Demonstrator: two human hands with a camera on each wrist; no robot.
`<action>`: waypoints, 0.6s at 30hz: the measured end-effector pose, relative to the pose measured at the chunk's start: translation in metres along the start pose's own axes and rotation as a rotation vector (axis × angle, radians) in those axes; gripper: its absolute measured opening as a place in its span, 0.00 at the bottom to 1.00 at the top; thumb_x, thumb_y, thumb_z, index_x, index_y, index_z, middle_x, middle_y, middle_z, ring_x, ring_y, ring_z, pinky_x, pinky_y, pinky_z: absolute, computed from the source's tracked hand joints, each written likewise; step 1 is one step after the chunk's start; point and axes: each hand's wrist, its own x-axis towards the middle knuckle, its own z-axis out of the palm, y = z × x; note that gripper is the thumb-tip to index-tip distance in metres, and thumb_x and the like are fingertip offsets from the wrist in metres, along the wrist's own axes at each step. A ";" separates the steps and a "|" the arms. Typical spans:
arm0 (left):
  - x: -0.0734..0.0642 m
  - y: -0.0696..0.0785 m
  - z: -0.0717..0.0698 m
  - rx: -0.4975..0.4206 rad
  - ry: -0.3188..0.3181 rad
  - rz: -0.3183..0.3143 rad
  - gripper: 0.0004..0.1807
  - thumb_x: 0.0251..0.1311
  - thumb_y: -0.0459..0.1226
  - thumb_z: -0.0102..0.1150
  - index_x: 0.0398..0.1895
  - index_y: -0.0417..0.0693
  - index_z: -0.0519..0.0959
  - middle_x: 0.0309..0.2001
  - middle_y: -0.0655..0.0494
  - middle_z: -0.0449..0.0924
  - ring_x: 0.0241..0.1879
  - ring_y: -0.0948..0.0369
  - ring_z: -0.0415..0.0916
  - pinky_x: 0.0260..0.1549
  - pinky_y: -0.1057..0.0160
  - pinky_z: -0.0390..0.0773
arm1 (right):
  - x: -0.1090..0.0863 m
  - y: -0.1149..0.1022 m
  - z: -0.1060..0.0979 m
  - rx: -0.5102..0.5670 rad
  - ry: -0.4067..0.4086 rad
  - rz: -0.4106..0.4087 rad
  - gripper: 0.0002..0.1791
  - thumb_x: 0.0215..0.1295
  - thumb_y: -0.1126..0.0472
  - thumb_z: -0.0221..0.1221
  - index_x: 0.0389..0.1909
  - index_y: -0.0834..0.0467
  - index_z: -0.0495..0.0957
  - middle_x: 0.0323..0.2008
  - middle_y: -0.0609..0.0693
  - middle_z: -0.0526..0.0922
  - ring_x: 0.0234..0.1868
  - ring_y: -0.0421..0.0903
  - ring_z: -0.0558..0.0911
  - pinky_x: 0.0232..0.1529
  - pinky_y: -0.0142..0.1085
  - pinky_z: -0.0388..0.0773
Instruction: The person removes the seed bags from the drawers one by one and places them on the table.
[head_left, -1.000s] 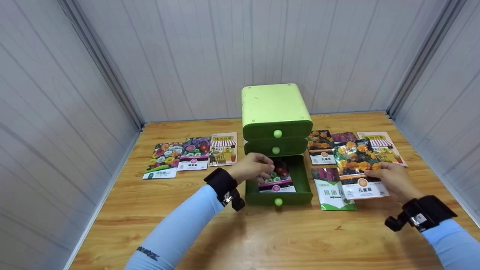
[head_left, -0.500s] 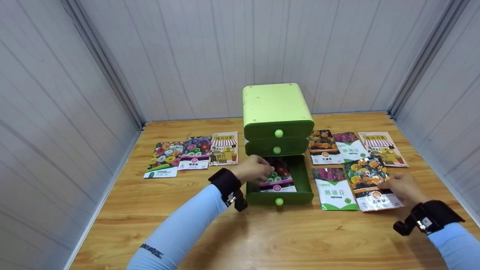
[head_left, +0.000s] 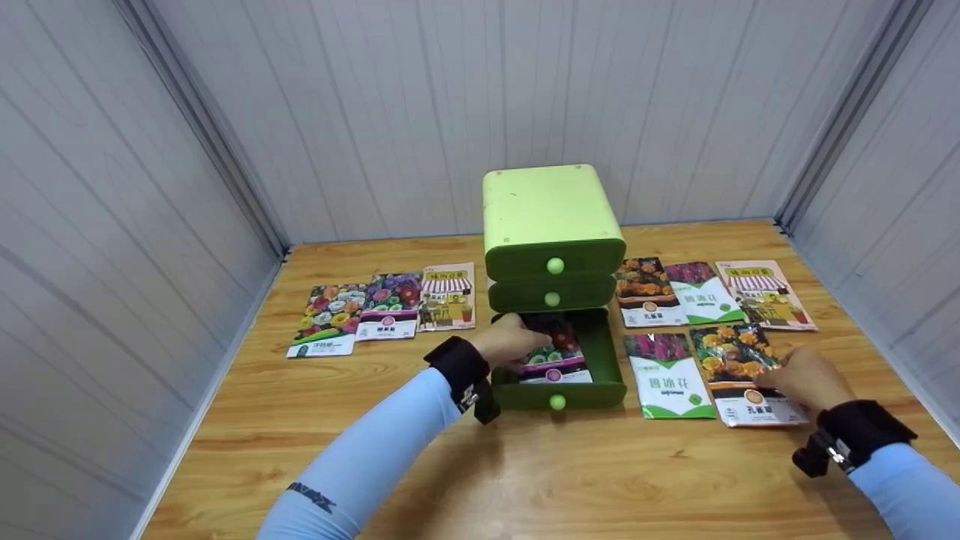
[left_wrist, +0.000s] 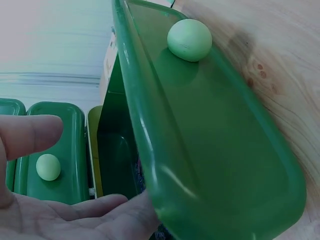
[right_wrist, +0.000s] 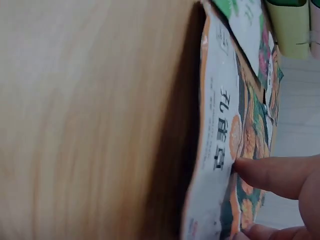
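Note:
In the head view my left hand (head_left: 514, 341) is inside the lowest, pulled-out drawer (head_left: 604, 352) of a green drawer box, over a seed packet (head_left: 559, 360) with dark red flowers. Thumb and fingers stand apart in the left wrist view; some fingertips are hidden behind the drawer front (left_wrist: 215, 130). At the right, my right hand (head_left: 810, 379) pinches an orange marigold seed packet (head_left: 739, 356) low over the table. Its lower edge stands off the wood in the right wrist view, with the thumb (right_wrist: 270, 175) on its face. A white-and-green seed packet (head_left: 667, 379) lies beside it.
The drawer box (head_left: 551, 206) stands near the back wall, its two upper drawers pushed in. Three seed packets (head_left: 386, 307) lie left of it. Behind the right hand lie another marigold packet (head_left: 649, 292), a second white-and-green packet (head_left: 703, 294) and a pink packet (head_left: 765, 296).
My right hand has lowered the marigold packet to the right and toward the table, uncovering the packets behind it. My left hand has shifted slightly deeper into the drawer.

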 end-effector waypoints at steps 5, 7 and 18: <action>0.004 -0.003 0.004 0.062 0.019 0.011 0.20 0.66 0.43 0.59 0.20 0.52 0.62 0.14 0.62 0.53 0.15 0.63 0.53 0.53 0.39 0.73 | -0.002 0.000 0.002 -0.112 0.011 -0.038 0.17 0.57 0.53 0.64 0.22 0.62 0.73 0.23 0.52 0.72 0.23 0.47 0.71 0.23 0.36 0.65; 0.003 -0.003 0.007 0.089 0.037 0.024 0.18 0.65 0.43 0.60 0.22 0.50 0.64 0.15 0.63 0.55 0.16 0.63 0.54 0.51 0.39 0.73 | -0.003 0.000 0.002 -0.153 0.016 -0.060 0.18 0.57 0.53 0.63 0.17 0.57 0.69 0.19 0.49 0.70 0.20 0.45 0.70 0.20 0.34 0.63; -0.001 0.001 0.011 0.163 0.103 0.034 0.16 0.65 0.44 0.60 0.39 0.40 0.71 0.33 0.54 0.67 0.34 0.51 0.72 0.52 0.42 0.77 | -0.013 -0.045 0.005 -0.128 0.091 -0.227 0.25 0.60 0.48 0.65 0.33 0.68 0.74 0.22 0.53 0.75 0.22 0.46 0.72 0.22 0.36 0.65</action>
